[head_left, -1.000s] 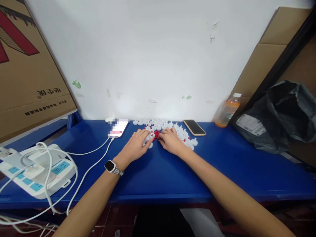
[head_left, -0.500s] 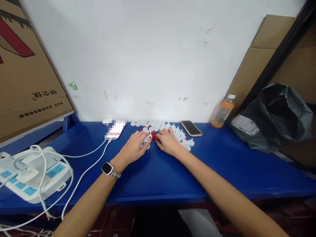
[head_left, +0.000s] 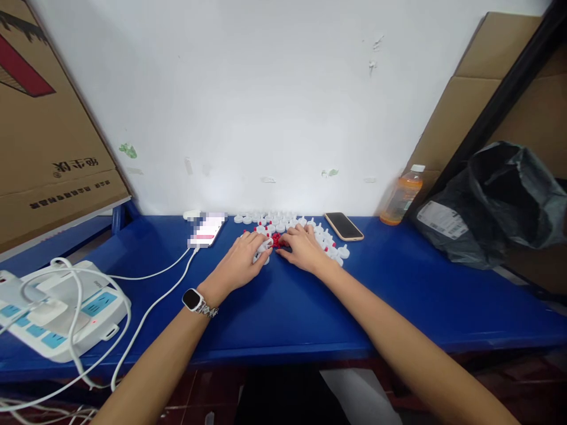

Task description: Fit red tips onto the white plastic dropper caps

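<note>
My left hand (head_left: 241, 260) is closed around a white spouted cap (head_left: 265, 244), pinched between thumb and fingers, with other white caps just under it. My right hand (head_left: 305, 248) reaches over a small heap of red tips (head_left: 276, 239) between the two hands. Its thumb and forefinger are apart at the heap's edge, and I see nothing held between them. White caps with upright spouts (head_left: 280, 226) spread behind both hands and out to the right. A few of them carry red tips on their spouts.
A lit phone (head_left: 208, 231) on a cable lies left, a dark phone (head_left: 344, 226) right. A power strip (head_left: 66, 313) with looping white cables takes up the left end. An orange drink bottle (head_left: 401, 196) and a black plastic bag (head_left: 482, 206) stand right. A white wall closes the back.
My right thumb and forefinger have spread apart a little at the red tips. My left hand stays almost still with the white cap. The view has shifted slightly.
</note>
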`<state>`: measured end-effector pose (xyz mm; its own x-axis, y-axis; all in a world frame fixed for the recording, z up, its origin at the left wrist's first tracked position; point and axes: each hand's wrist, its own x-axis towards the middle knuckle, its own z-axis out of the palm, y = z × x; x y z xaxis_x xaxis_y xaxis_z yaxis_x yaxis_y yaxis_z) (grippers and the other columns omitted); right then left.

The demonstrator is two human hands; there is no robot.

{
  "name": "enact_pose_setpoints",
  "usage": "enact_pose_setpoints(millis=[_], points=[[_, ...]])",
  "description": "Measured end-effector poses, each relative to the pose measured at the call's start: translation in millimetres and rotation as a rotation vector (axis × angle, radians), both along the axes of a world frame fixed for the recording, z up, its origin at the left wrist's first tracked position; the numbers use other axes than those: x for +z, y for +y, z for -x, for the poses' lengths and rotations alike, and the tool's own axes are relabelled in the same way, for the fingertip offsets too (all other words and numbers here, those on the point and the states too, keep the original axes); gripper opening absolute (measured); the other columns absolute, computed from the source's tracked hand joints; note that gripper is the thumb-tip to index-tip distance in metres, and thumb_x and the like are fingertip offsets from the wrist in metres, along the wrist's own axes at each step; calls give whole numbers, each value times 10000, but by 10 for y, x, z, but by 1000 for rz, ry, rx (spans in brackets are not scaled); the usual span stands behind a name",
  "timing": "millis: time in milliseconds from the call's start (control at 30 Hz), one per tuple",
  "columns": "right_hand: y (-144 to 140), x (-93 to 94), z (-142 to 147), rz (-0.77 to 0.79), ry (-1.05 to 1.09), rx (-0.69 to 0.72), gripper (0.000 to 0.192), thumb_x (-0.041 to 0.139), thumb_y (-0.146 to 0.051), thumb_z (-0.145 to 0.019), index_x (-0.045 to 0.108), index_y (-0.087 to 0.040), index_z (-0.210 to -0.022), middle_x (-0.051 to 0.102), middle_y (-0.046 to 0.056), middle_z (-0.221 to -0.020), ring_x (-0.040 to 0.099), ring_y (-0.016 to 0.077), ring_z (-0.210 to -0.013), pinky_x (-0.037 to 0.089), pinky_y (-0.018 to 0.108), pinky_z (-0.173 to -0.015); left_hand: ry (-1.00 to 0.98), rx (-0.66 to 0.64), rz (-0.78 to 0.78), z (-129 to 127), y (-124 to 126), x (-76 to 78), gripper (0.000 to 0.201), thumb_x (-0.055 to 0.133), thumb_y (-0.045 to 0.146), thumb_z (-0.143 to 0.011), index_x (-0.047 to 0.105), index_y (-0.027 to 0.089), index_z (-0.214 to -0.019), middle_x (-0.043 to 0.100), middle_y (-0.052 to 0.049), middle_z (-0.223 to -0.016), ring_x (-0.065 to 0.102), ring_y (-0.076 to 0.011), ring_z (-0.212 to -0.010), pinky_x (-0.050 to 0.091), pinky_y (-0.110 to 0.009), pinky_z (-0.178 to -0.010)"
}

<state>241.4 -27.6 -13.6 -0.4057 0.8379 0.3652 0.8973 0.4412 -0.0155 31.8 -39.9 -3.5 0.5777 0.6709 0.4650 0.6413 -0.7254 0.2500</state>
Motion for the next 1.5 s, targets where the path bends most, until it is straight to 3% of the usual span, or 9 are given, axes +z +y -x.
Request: enact_pose_setpoints(millis=[233,333,500,667,900,1067,1200,1400,1500], points=[[11,25,48,-6,60,15,158,535,-250,-924,659,-181,-854,681,100,-930,528,258,-976,294,428,-911,3,3,6,-6,0,0,254,389,382,-1008,562,203,-1057,630,-73,-1042,542,-242,-969,438,-415,-938],[-20,68,3,8,376,20,121,554,-253,-891,654,-190,-862,699,60,-905,578,221,-931,346,401,-920,7,5,2,-9,2,-5,266,383,392,-1010,564,205,-1063,633,-74,-1042,551,-242,-976,436,-422,-952],[-49,50,99,164,1055,104,235,614,-353,-847,674,-165,-974,721,55,-872,644,171,-773,473,292,-705,36,-6,-17,-38,-13,-31,275,362,393,-1019,550,216,-1114,637,-76,-1101,570,-242,-1047,386,-446,-1057],[-79,-4,266,243,1328,177,294,727,-454,-768,663,-175,-833,686,29,-753,614,152,-665,488,277,-639,75,45,-54,-73,-50,-49,299,331,376,-1031,516,203,-1188,628,-88,-1125,566,-250,-1067,385,-470,-1051],[-111,-10,327,333,1520,244,389,831,-492,-650,582,-201,-718,673,3,-698,610,145,-644,485,276,-622,106,77,-75,-96,-110,-13,316,311,370,-1040,514,186,-1196,621,-99,-1115,550,-253,-1031,433,-453,-952],[-115,-27,363,321,1568,235,420,860,-479,-613,540,-210,-650,644,-14,-638,604,151,-616,490,291,-615,109,85,-87,-108,-123,-3,299,318,369,-1039,520,167,-1128,611,-109,-1105,536,-253,-1001,449,-435,-905],[-151,-47,396,240,1547,247,348,836,-453,-671,603,-195,-655,637,-9,-633,581,140,-607,474,282,-606,88,79,-73,-110,-114,-4,291,326,365,-1037,519,164,-1119,603,-110,-1079,532,-258,-987,460,-443,-892],[-271,-58,490,102,1535,240,245,750,-413,-790,667,-187,-747,667,14,-710,598,149,-660,486,292,-654,-44,17,-50,-156,-124,-35,356,315,362,-1040,464,135,-1271,583,-137,-1159,524,-258,-1051,481,-427,-923],[-267,-4,477,144,1528,261,252,737,-406,-790,612,-194,-735,657,9,-705,592,145,-643,481,284,-634,-70,26,-59,-172,-95,-67,496,330,391,-1036,311,125,-1455,562,-165,-1248,518,-276,-1135,470,-455,-967]])
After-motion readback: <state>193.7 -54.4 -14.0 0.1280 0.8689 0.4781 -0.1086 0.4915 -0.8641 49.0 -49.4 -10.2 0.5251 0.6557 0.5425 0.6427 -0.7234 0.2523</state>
